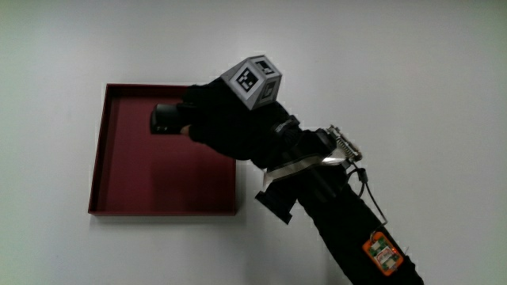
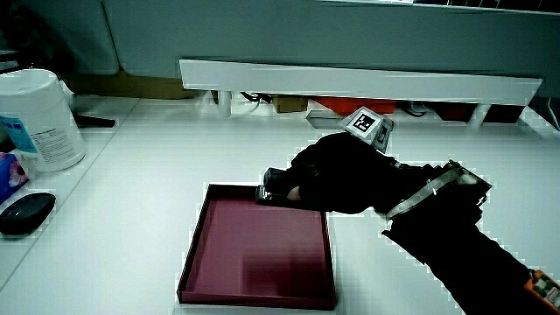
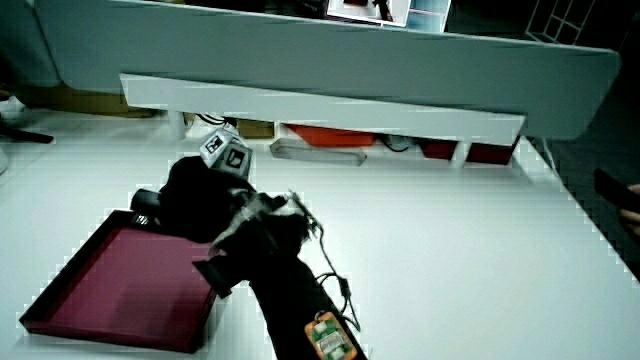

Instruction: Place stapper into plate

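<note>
One gloved hand [image 1: 218, 119], grip around stapler [image 1: 166, 119], over tray [image 1: 119, 190].

Gloved hand [image 2: 337, 175] over the red tray's [image 2: 254, 293] rim that lies farthest from the person.

In a side view the hand reaches across the white tabletop [image 2: 131, 184], its fingers [image 2: 293, 185] wrapped around a small dark stapler [image 2: 269, 187] that sits just above the tray's edge; whether the stapler touches the tray floor cannot be told. A patterned cube [image 2: 371, 125] rides on the back of the hand, and the black-sleeved forearm [image 2: 455, 236] runs back toward the person. A white tub [image 2: 37, 118] and a dark computer mouse [image 2: 26, 213] stand well apart from the tray, near the tabletop's edge. A low white partition [image 2: 359, 86] closes off the tabletop.
</note>
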Tool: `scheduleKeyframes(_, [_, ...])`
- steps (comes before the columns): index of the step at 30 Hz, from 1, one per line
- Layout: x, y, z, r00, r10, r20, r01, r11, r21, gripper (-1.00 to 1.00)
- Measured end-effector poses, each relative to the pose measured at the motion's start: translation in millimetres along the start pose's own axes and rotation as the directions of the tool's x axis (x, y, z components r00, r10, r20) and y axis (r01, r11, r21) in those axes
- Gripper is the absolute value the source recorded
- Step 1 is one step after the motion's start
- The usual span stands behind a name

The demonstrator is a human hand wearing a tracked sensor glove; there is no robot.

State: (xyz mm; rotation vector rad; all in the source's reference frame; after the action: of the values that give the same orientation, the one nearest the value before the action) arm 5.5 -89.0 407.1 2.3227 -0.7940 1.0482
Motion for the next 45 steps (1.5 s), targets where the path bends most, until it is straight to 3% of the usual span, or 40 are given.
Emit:
scheduleKeyframes(1, [-5.7,-0.2,-2.0,1.000,0.018,-0.024,-0.018,0.9998,-0.002,0.00])
scheduleKeyframes(3, [-11.5,1.2,-9.0,1.000,0.003,-0.023,-0.003,0.9999,-0.011,0.00])
scheduleKeyframes(6, [-9.8,6.0,-24.3,1.000,0.005,-0.011,-0.006,0.9987,-0.051,0.00])
scheduleKeyframes(7, [-11.2,6.6,-28.2,0.999,0.017,-0.038,-0.020,0.9971,-0.074,0.00])
scheduleKeyframes(10, [-8.3,8.9,-42.0,1.000,0.010,-0.015,-0.011,0.9958,-0.091,0.00])
scheduleKeyframes(13, [-5.4,11.5,-56.8,1.000,-0.006,-0.021,0.003,0.9908,-0.135,0.00])
scheduleKeyframes(14, [-5.6,11.6,-60.2,0.998,0.011,-0.058,-0.019,0.9881,-0.153,0.00])
scheduleKeyframes(15, [-1.9,12.8,-66.0,0.999,-0.019,-0.030,0.014,0.9873,-0.158,0.00])
scheduleKeyframes(17, [3.8,15.1,-76.5,1.000,-0.010,-0.030,0.004,0.9796,-0.201,0.00])
scheduleKeyframes(18, [5.5,15.3,-80.0,1.000,-0.023,-0.007,0.022,0.9806,-0.195,0.00])
scheduleKeyframes(22, [13.9,16.4,-91.5,0.999,-0.046,-0.023,0.040,0.9738,-0.224,0.00])
scheduleKeyframes(27, [19.0,16.5,-96.2,0.998,-0.054,-0.017,0.049,0.9701,-0.238,0.00])
scheduleKeyframes(31, [18.6,15.9,-95.9,0.998,-0.054,-0.017,0.048,0.9717,-0.231,0.00])
scheduleKeyframes(32, [19.1,15.5,-96.4,0.998,-0.053,-0.037,0.043,0.9698,-0.240,-0.06])
scheduleKeyframes(35, [19.8,13.8,-97.1,0.998,-0.058,-0.015,0.053,0.9716,-0.231,-0.22])
scheduleKeyframes(36, [19.9,13.6,-98.0,0.997,-0.070,-0.017,0.064,0.9676,-0.244,-0.28])
scheduleKeyframes(37, [20.4,13.2,-98.3,0.997,-0.070,-0.012,0.065,0.9686,-0.240,-0.33])
scheduleKeyframes(38, [21.7,13.1,-100.1,0.997,-0.071,-0.026,0.061,0.9621,-0.266,-0.39])
scheduleKeyframes(40, [24.9,12.0,-101.2,0.996,-0.082,-0.034,0.070,0.9611,-0.267,-0.50])
scheduleKeyframes(41, [22.5,9.9,-97.6,0.996,-0.079,-0.038,0.066,0.9613,-0.267,-0.56])
scheduleKeyframes(44, [23.9,6.2,-88.5,0.996,-0.087,-0.036,0.072,0.9476,-0.311,-0.72])
scheduleKeyframes(45, [21.3,3.8,-81.9,0.996,-0.085,-0.029,0.072,0.9497,-0.305,-0.78])
